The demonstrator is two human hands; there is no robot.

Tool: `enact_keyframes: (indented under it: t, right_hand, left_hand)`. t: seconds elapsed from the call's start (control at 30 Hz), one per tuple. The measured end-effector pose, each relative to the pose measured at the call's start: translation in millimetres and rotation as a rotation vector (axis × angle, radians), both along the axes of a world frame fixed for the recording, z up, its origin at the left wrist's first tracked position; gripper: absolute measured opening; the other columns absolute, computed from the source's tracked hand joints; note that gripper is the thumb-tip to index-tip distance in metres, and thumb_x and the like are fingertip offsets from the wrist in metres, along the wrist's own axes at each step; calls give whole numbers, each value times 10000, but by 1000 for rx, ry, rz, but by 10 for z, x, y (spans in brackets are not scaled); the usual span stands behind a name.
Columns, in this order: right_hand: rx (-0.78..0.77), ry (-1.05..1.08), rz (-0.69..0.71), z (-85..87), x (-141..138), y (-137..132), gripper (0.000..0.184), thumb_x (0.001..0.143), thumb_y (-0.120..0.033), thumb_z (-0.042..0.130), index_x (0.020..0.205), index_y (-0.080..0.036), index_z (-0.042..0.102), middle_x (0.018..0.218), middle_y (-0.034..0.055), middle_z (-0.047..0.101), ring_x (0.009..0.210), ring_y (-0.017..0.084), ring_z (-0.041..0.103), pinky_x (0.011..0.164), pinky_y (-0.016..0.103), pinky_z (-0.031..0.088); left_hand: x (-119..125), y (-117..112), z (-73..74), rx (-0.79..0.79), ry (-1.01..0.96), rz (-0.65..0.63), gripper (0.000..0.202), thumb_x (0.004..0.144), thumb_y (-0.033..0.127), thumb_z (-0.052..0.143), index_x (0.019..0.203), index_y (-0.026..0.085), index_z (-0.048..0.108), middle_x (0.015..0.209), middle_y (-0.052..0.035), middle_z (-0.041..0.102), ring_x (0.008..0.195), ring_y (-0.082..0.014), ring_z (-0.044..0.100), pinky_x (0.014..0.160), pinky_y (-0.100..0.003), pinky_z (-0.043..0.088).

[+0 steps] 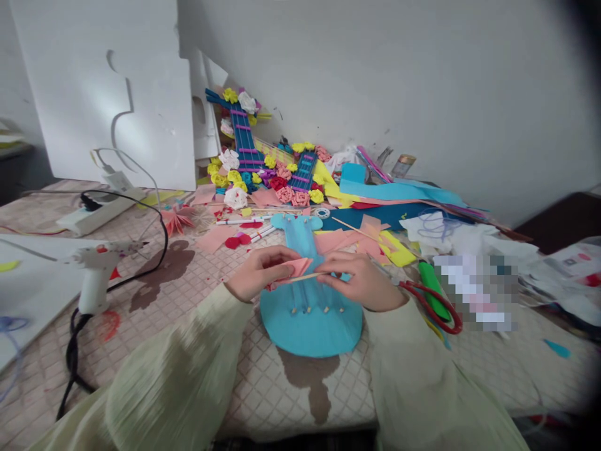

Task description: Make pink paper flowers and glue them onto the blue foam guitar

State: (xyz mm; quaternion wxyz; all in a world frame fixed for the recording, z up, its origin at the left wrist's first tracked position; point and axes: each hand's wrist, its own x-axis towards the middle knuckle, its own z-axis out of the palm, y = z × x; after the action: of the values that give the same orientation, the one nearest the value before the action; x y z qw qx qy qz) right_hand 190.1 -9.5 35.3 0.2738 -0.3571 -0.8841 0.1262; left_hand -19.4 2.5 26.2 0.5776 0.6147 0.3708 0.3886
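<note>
My left hand point(263, 270) is closed on a folded piece of pink crepe paper point(302, 267). Pinched in my right hand point(364, 280) is a thin wooden stick point(305, 277), which lies along the lower edge of the pink paper. Both hands are held over a light blue guitar-shaped craft piece point(312, 329) on the table. Its rounded body faces me, and several small pale pegs with strings show on it. The hands hide its middle part.
A white glue gun point(94, 282) stands at the left, near a power strip point(101, 210). Red-handled scissors point(434, 307) and a green tube-like object point(432, 289) lie at the right. Paper flowers point(235, 197) and blue paper guitars point(244, 138) are heaped at the back by the wall.
</note>
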Motion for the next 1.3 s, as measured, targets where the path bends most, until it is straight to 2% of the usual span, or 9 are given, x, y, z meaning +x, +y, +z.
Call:
enact_keyframes:
  t: [0.1, 0.27, 0.37, 0.5, 0.6, 0.7, 0.93, 1.13, 1.3]
  right_hand:
    - [54, 20, -27, -8, -2, 8, 121, 786, -219, 553, 822, -175, 660, 786, 42, 624, 736, 138, 562, 673, 267, 436]
    - [35, -27, -11, -40, -15, 1, 149, 811, -236, 514, 838, -181, 650, 712, 23, 640, 649, 131, 551, 600, 263, 425]
    - [59, -16, -10, -51, -19, 7, 137, 806, -223, 521, 830, -178, 648, 727, 28, 633, 670, 133, 550, 620, 269, 432]
    - [101, 58, -12, -25, -16, 11, 106, 787, -215, 551, 812, -185, 650, 761, 39, 624, 731, 146, 554, 665, 284, 444]
    - [38, 72, 18, -3, -15, -3, 112, 790, -226, 549, 820, -184, 648, 739, 29, 628, 681, 131, 552, 632, 268, 445]
    - [12, 32, 20, -12, -15, -10, 145, 809, -237, 519, 826, -174, 649, 713, 25, 635, 611, 117, 537, 584, 256, 435]
    - [200, 50, -56, -45, -19, 2, 104, 780, -228, 562, 803, -182, 653, 750, 43, 635, 739, 158, 562, 677, 296, 446]
    - [14, 60, -21, 2, -25, -40, 142, 802, -226, 533, 814, -157, 657, 657, 20, 623, 574, 108, 508, 533, 234, 397]
    - [2, 81, -33, -12, -39, -34, 155, 808, -233, 522, 800, -154, 655, 647, 16, 613, 563, 100, 486, 524, 224, 370]
  left_hand:
    - [3, -5, -5, -30, 10, -42, 206, 650, 248, 617, 820, 134, 635, 677, -20, 593, 589, -118, 517, 504, -206, 361]
    - [4, -5, 13, 0, 11, 25, 182, 651, 253, 610, 795, 145, 635, 639, -5, 579, 534, -100, 491, 465, -197, 333]
    - [2, -3, 9, -18, 26, 31, 201, 651, 264, 611, 812, 144, 632, 586, 9, 560, 467, -86, 452, 428, -196, 304]
    - [1, 17, -17, -64, -14, -11, 195, 627, 242, 628, 796, 145, 650, 640, -2, 593, 554, -107, 505, 499, -206, 356]
    - [1, 35, -27, -114, -79, -32, 168, 612, 228, 627, 758, 152, 661, 678, -4, 611, 610, -119, 529, 559, -216, 385]
    - [4, 38, -16, -131, -111, 5, 152, 600, 218, 631, 735, 154, 659, 678, 2, 613, 613, -114, 529, 575, -215, 390]
    - [39, 24, -20, -148, -116, 31, 148, 590, 190, 648, 724, 127, 655, 648, -2, 627, 594, -103, 536, 555, -200, 391]
    - [55, 22, -33, -315, -281, -15, 142, 578, 192, 639, 694, 118, 603, 480, 1, 587, 448, -109, 537, 459, -205, 394]
    - [62, 36, -25, -352, -359, 80, 114, 567, 144, 627, 665, 126, 573, 481, 14, 571, 419, -113, 538, 436, -218, 424]
